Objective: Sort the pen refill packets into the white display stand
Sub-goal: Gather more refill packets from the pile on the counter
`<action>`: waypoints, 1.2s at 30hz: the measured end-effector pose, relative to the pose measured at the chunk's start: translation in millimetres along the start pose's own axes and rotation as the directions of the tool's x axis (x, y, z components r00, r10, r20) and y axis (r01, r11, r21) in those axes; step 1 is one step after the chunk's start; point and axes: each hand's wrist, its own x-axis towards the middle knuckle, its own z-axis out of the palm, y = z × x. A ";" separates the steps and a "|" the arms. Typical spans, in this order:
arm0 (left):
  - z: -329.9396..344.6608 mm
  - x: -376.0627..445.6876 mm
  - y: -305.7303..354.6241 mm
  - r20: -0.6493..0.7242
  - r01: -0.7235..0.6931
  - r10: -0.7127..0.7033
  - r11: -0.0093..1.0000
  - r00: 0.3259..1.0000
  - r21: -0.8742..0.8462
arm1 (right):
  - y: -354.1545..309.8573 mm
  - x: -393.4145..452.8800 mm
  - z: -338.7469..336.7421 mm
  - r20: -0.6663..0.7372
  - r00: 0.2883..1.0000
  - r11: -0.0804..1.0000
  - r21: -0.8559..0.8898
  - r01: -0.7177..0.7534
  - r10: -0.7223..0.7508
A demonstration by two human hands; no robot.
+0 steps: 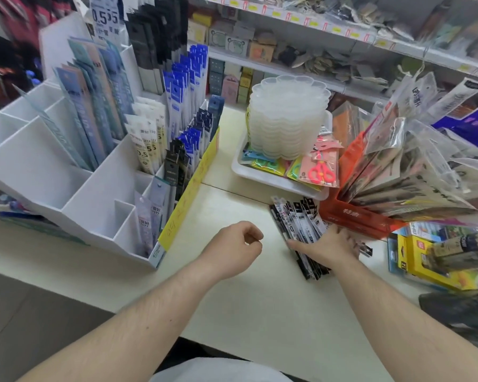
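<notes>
A pile of black-and-white pen refill packets (298, 224) lies on the cream table right of centre. My right hand (331, 245) lies on the near part of that pile, fingers spread flat over the packets. My left hand (236, 244) hovers above the bare table left of the pile, fingers loosely curled and holding nothing. The white display stand (94, 194) stands at the left, its compartments holding upright blue, white, black and teal packets; several front compartments are bare.
A white tray (273, 179) with a stack of clear plastic palettes (287, 117) and packaged scissors sits behind the pile. A red holder of fanned plastic bags (370, 213) crowds the right side, with yellow boxes (425, 257) nearer. Shelves run along the back.
</notes>
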 end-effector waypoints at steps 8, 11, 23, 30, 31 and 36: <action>-1.9 -3.9 -14.8 0.005 0.057 -0.057 0.998 0.998 0.002 | -22.4 -5.2 14.6 0.011 0.996 0.981 -0.174 0.087 -0.087; -2.7 -3.0 -19.2 0.011 0.073 -0.073 0.997 0.997 0.008 | -30.4 -6.7 14.5 0.011 0.986 0.958 -0.238 0.162 -0.164; -4.3 1.8 -42.2 0.030 0.130 -0.130 0.991 0.991 -0.011 | -45.2 -32.7 21.3 -0.020 0.914 0.885 -0.257 0.388 -0.406; -0.4 2.0 -52.2 0.135 0.263 -0.242 0.949 0.961 -0.173 | -41.3 -29.3 19.8 0.072 0.946 0.948 0.055 0.313 -0.316; 0.3 1.9 -53.7 0.147 0.286 -0.261 0.939 0.954 -0.191 | -39.2 -24.4 15.4 0.123 0.955 0.949 0.201 0.243 -0.270; 4.5 1.0 -57.6 0.191 0.387 -0.342 0.869 0.920 -0.309 | -24.7 -20.7 5.0 0.350 0.918 0.749 0.656 -0.099 -0.185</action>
